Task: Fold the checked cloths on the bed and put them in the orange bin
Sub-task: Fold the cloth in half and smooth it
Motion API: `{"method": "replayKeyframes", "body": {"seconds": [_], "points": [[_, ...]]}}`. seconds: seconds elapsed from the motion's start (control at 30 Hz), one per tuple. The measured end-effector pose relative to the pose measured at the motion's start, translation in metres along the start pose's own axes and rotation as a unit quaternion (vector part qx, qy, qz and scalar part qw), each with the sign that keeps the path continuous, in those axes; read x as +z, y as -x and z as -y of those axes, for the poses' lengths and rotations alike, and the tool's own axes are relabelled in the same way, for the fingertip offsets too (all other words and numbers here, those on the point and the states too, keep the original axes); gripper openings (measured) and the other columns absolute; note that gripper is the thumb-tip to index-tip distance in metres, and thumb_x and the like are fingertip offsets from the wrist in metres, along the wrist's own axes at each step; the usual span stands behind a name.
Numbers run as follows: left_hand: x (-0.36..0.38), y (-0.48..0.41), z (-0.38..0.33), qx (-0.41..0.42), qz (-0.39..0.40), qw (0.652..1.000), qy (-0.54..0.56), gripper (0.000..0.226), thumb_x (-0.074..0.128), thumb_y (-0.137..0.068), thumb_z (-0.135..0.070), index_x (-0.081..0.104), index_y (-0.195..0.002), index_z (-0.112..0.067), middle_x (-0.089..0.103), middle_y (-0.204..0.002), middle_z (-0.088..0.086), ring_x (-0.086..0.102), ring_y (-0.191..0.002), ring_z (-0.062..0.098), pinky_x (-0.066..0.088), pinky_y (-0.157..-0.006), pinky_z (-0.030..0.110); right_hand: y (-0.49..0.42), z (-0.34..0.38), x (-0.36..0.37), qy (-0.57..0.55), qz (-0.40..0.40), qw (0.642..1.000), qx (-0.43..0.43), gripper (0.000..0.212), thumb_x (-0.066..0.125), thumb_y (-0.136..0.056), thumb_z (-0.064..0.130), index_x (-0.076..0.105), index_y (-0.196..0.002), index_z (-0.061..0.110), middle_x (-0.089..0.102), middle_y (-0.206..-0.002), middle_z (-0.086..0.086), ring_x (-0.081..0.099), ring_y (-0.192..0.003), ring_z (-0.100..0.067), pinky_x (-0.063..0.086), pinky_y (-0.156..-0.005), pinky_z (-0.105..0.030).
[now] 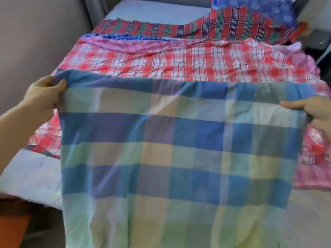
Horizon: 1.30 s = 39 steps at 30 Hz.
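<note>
Now: blue-green checked cloth (pixel 161 149) held up, spread above the bed (pixel 32 172). Left hand (pixel 44 93) pinches its top left corner; right hand (pixel 311 111) grips the right edge. Red-white checked cloth (pixel 179 61) lies flat behind. Orange bin (pixel 12 230) lower left, beside bed.

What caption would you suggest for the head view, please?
Left hand and right hand hold a blue-green checked cloth spread open over a bed with red checked cloths.
</note>
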<state>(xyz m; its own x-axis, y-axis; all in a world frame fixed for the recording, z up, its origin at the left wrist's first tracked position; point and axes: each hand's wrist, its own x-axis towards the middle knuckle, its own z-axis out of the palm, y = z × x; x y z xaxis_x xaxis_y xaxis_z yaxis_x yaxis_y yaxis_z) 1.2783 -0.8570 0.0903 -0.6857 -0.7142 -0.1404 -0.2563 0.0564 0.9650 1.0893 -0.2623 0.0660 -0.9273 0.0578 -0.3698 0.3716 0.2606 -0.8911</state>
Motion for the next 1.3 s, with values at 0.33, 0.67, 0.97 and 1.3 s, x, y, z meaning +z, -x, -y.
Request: {"method": "replayKeyframes", "body": {"seconds": [0.33, 0.67, 0.97, 1.3], "points": [[0.057, -0.042, 0.153, -0.043, 0.092, 0.954, -0.283, 0.038, 0.063, -0.087, -0.008, 0.053, -0.123, -0.006, 0.061, -0.108, 0.030, 0.055, -0.065, 0.039, 0.046, -0.060, 0.039, -0.007, -0.078, 0.122, 0.379, -0.050, 0.922, -0.055, 0.058, 0.073, -0.076, 0.031, 0.054, -0.127, 0.013, 0.065, -0.116, -0.016, 0.061, -0.106, -0.032, 0.047, -0.087, -0.038], [-0.007, 0.119, 0.327, 0.164, 0.347, 0.716, -0.583, 0.071, 0.048, -0.060, -0.072, 0.055, -0.114, -0.026, 0.061, -0.102, 0.004, 0.057, -0.092, 0.029, 0.055, -0.061, 0.037, 0.138, -0.274, 0.230, 0.650, 0.182, 0.695, -0.249, 0.060, 0.070, -0.056, 0.057, 0.068, -0.103, 0.019, 0.065, -0.090, -0.003, 0.062, -0.078, -0.026, 0.046, -0.072, -0.041], [-0.037, 0.100, 0.342, 0.224, 0.323, 0.669, -0.631, 0.045, 0.089, -0.035, 0.002, 0.059, -0.068, -0.005, 0.056, -0.066, 0.010, 0.055, -0.051, 0.031, 0.042, -0.037, 0.030, 0.121, -0.289, 0.241, 0.643, 0.119, 0.633, -0.416, 0.012, 0.038, -0.063, 0.003, 0.045, -0.069, 0.011, 0.047, -0.054, -0.007, 0.050, -0.046, -0.025, 0.037, -0.041, -0.029], [-0.059, 0.112, 0.334, 0.200, 0.280, 0.724, -0.598, 0.038, 0.081, -0.045, 0.006, 0.058, -0.073, -0.005, 0.047, -0.057, 0.006, 0.046, -0.045, 0.028, 0.036, -0.039, 0.031, 0.128, -0.285, 0.195, 0.648, 0.087, 0.602, -0.460, 0.018, 0.039, -0.062, 0.001, 0.042, -0.075, 0.013, 0.044, -0.054, -0.008, 0.048, -0.047, -0.027, 0.036, -0.042, -0.033]]}}
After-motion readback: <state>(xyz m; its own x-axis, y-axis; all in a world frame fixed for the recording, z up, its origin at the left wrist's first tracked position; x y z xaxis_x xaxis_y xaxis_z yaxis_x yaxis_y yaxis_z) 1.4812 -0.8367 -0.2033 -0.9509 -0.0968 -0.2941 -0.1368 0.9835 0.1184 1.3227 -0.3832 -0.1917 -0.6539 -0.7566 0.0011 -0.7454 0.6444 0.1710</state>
